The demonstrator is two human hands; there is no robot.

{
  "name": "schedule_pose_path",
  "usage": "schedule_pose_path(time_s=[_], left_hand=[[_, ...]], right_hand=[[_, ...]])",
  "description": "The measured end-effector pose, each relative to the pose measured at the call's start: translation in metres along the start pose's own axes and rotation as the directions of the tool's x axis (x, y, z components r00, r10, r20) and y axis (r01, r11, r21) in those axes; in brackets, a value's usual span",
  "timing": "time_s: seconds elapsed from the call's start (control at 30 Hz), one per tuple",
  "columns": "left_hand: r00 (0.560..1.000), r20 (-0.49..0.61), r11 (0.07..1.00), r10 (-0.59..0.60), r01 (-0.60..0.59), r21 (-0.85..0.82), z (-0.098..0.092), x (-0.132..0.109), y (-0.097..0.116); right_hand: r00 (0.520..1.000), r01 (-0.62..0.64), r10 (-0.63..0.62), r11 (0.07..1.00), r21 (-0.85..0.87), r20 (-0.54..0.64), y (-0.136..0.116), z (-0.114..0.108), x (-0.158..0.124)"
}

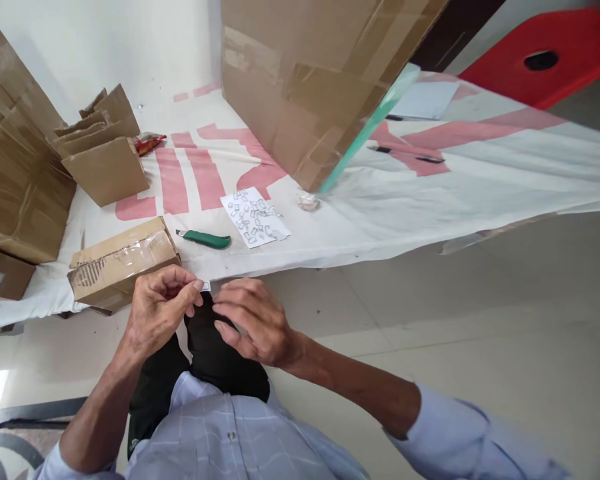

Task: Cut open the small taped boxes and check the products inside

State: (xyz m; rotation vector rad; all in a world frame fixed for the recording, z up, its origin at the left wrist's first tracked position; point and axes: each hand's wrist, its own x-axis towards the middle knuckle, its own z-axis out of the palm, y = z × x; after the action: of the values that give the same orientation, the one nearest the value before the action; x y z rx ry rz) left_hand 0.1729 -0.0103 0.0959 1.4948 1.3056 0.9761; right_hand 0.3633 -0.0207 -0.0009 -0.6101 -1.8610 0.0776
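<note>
A small white piece with a dark outline (207, 286) is pinched between the thumb and fingers of my left hand (163, 303). My right hand (257, 320) hovers just to the right of it, fingers bent and apart, with nothing visible in them. Both hands are in front of the table edge, above my lap. On the table lies a white sheet (281, 233) scattered with many small outlined pieces. A green utility knife (207, 239) rests to the left of that sheet.
A taped carton (125, 263) lies by my left hand, with an open box (107, 170) behind it and tall cartons (20, 160) further left. One large carton (305, 87) stands at the back. Pens (405, 153) and a red chair (555, 53) are at right.
</note>
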Motion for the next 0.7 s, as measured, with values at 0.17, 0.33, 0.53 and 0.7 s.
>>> schedule_pose_path(time_s=[0.17, 0.33, 0.53, 0.7], left_hand=[[0.972, -0.147, 0.974, 0.185, -0.162, 0.160, 0.025, -0.003, -0.023], [0.964, -0.131, 0.963, 0.231, -0.207, 0.174, 0.044, 0.001, -0.038], [0.990, -0.119, 0.996, 0.072, -0.078, -0.040, 0.057, 0.007, -0.065], [0.995, -0.057, 0.993, -0.078, 0.073, -0.090, 0.061, 0.002, -0.096]], right_hand=[[0.737, -0.626, 0.666, 0.606, 0.491, 0.118, -0.003, 0.016, -0.003], [0.656, -0.645, 0.749, 0.496, 0.581, 0.089, -0.001, 0.023, -0.007], [0.662, -0.716, 0.746, 0.601, 0.355, 0.070, 0.055, -0.007, -0.014], [0.606, -0.787, 0.795, 0.605, -0.120, 0.026, 0.177, -0.050, -0.011]])
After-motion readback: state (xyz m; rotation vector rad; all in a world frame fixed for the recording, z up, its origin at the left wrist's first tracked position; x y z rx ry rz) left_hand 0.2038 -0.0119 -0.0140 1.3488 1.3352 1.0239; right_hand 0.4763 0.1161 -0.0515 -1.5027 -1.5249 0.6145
